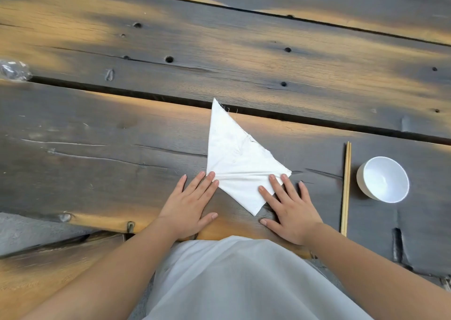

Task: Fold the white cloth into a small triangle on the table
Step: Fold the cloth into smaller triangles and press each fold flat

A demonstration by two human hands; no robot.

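white cloth (pixel 238 158) is lying as a triangle, long point aiming at eleven o'clock; left hand (pixel 188 203) and right hand (pixel 290 209) are pressing flat, fingers spread, on its near corners.

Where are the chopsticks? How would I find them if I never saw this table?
Start at the dark plank table and go to the right hand. Past it, before the white bowl, lie the chopsticks: two thin, pale wooden sticks lying side by side, the only long, straight things there.

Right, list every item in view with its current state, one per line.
white cloth: folded, flat on table, not yet a small triangle
left hand: open, fingertips on cloth's left corner
right hand: open, fingers on cloth's right corner
bowl: upright, empty
chopsticks: paired, lying flat
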